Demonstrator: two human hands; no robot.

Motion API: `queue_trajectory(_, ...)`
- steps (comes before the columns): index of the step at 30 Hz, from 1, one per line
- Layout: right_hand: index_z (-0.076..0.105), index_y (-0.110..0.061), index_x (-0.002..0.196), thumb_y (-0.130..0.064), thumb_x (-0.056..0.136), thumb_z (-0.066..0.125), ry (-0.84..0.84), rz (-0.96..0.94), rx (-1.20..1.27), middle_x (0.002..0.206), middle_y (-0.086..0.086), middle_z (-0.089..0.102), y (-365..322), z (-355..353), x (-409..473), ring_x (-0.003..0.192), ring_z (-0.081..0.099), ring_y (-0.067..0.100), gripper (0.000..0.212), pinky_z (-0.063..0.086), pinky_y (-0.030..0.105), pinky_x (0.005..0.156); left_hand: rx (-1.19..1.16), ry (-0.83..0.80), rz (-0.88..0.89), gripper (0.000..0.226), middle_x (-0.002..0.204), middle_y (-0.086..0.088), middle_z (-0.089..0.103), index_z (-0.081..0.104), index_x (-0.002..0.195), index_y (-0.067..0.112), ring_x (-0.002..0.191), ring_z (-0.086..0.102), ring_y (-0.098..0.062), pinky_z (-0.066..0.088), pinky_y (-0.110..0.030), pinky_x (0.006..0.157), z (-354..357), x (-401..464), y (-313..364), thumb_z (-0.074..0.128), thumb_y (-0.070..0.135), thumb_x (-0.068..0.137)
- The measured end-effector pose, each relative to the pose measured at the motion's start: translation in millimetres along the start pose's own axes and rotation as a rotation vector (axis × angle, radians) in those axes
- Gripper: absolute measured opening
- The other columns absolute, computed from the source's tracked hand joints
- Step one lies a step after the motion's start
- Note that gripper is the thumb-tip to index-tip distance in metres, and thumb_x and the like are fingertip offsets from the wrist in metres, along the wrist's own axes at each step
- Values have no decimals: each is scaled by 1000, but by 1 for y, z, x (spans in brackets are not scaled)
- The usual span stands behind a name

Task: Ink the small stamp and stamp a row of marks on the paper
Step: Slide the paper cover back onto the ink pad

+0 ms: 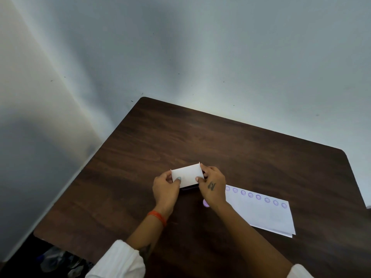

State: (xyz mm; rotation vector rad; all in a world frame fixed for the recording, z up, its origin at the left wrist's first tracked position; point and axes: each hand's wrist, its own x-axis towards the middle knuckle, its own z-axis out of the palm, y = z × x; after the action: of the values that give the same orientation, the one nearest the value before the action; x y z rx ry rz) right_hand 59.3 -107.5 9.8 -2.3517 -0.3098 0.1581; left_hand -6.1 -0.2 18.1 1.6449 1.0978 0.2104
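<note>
Small stamp (206,203): only a lilac rounded bit shows, on the bench (220,141) beneath the right wrist; orientation unreadable. Paper (267,215), white, folded, lies toward the bench's right edge, long axis running left-far to right-near. A row of eight purple round marks (258,197) follows its far edge; their lettering too small to read. Left hand (165,188) and right hand (213,187) each pinch an end of a white ink pad lid (187,175) over a dark base (189,188), mid-bench. Red thread (157,217) on the left wrist.
</note>
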Motion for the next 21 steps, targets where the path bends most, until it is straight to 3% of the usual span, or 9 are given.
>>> queue_trajectory(5, 54, -9, 124, -10, 80, 67, -21, 31, -11, 122, 14, 61, 14, -9, 4, 109, 57, 27, 46, 44, 32, 95, 25, -45, 0, 44, 132, -14, 53, 52, 127, 8, 116, 55, -25, 47, -37, 100, 14, -5, -1, 60, 3, 84)
queue_trajectory(11, 56, -9, 122, -11, 80, 67, -70, 92, 12, 121, 14, 63, 29, -8, 6, 105, 60, 24, 43, 46, 31, 94, 47, -83, -43, 44, 132, -12, 53, 52, 125, 12, 114, 56, -21, 47, -32, 94, 25, -5, -14, 57, -2, 84)
queue_trajectory(21, 56, -10, 122, -12, 81, 67, -97, 155, 39, 123, 12, 62, 37, -1, 9, 108, 59, 23, 42, 46, 29, 94, 101, -51, -8, 44, 134, -12, 50, 54, 124, 12, 110, 56, -19, 49, -35, 96, 30, 1, -21, 58, -4, 83)
